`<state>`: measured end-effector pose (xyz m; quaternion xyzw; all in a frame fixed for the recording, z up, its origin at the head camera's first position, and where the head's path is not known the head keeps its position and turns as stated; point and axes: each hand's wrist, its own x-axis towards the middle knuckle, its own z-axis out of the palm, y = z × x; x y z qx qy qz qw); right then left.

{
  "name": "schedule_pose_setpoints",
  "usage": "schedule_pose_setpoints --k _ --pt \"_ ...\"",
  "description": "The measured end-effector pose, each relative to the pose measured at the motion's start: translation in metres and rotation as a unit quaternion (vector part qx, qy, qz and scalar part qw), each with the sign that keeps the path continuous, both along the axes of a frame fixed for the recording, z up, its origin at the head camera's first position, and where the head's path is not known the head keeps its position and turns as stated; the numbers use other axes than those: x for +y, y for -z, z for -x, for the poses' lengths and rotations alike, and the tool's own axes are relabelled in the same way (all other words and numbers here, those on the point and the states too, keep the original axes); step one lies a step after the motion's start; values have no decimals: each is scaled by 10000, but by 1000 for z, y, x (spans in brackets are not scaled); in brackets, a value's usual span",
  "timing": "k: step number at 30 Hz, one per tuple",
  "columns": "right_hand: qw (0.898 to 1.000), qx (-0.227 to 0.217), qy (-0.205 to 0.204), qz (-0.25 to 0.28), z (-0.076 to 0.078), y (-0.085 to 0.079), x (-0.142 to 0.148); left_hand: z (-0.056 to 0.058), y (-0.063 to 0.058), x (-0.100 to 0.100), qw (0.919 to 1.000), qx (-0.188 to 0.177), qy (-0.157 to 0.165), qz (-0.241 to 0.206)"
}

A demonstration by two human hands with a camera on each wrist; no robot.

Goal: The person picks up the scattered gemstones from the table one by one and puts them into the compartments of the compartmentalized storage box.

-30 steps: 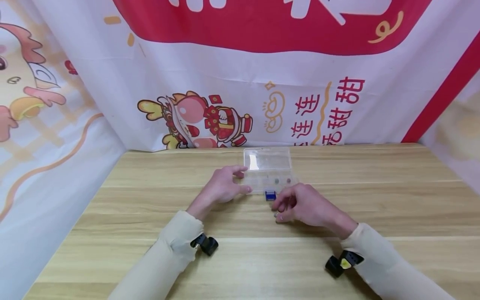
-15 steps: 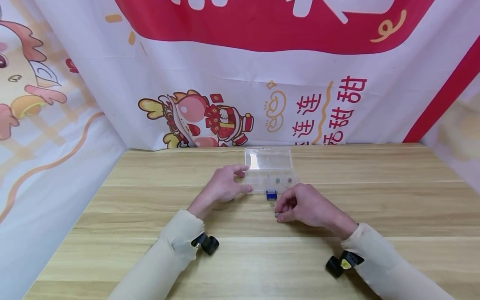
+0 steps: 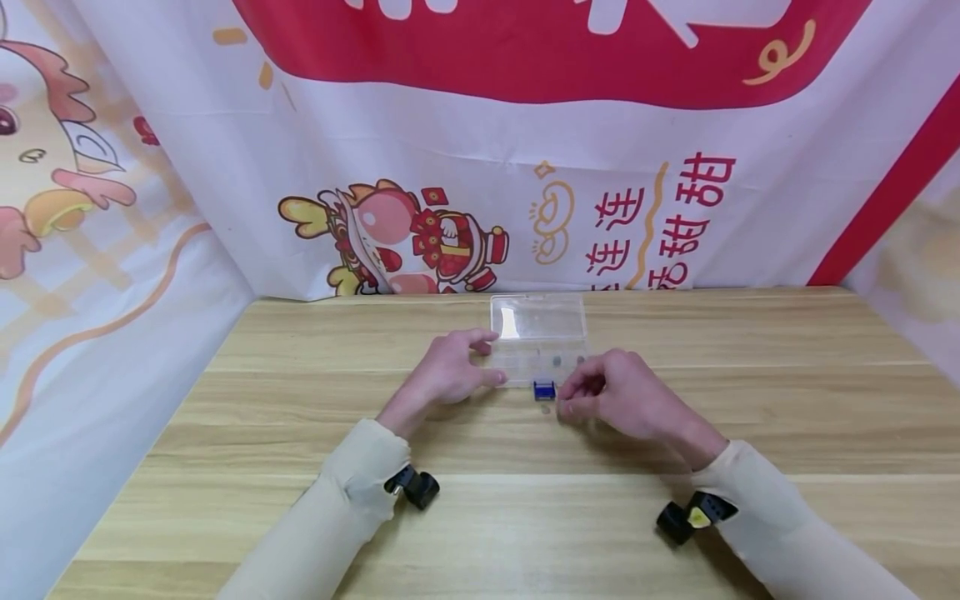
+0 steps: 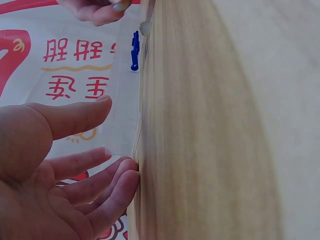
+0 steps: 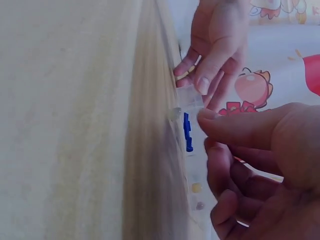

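A clear plastic compartment box (image 3: 517,364) lies on the table with its lid (image 3: 543,318) folded back. My left hand (image 3: 450,369) is at its left end, thumb and fingers spread and loosely bent, the fingertips at the box's edge. Between thumb and fingertips, my right hand (image 3: 618,396) pinches a small greyish stone (image 4: 121,6), just off the box's front right. On the box's front edge is a small blue plastic piece (image 3: 543,390). A pale stone (image 3: 545,409) lies on the table before it. Inside the box sit a yellowish stone (image 5: 196,187) and a purplish one (image 5: 200,205).
The wood-grain table (image 3: 480,533) extends around the box. Behind it hangs a printed cloth (image 3: 465,133), close to the raised lid. Cloth also walls the left and right sides. Both sleeved wrists carry small black cameras (image 3: 422,490).
My right hand closed its fingertips on a stone on the table, then lifted it and moved towards the box. The left hand stays where it was.
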<state>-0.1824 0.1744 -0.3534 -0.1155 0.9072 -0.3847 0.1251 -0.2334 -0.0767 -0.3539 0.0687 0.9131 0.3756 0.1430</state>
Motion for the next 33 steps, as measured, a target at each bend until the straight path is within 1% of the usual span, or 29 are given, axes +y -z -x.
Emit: schedule_pose_setpoints --k 7,11,15,20,27,33 --pt "9980 518 364 -2 10 -1 1 -1 -1 0 10000 -10 11 -12" --pt "9963 556 650 23 20 -1 -1 -1 -1 0 10000 1 33 -21" --pt "9951 569 808 -81 28 -2 -3 0 0 0 10000 2 42 3" --pt "9940 654 851 -208 33 -2 -6 0 0 0 10000 -12 49 -12" --pt "9923 812 857 -384 35 1 -8 0 -1 0 10000 1 57 -64" --pt "9925 811 762 -501 36 4 -10 1 0 -1 10000 19 53 -10"
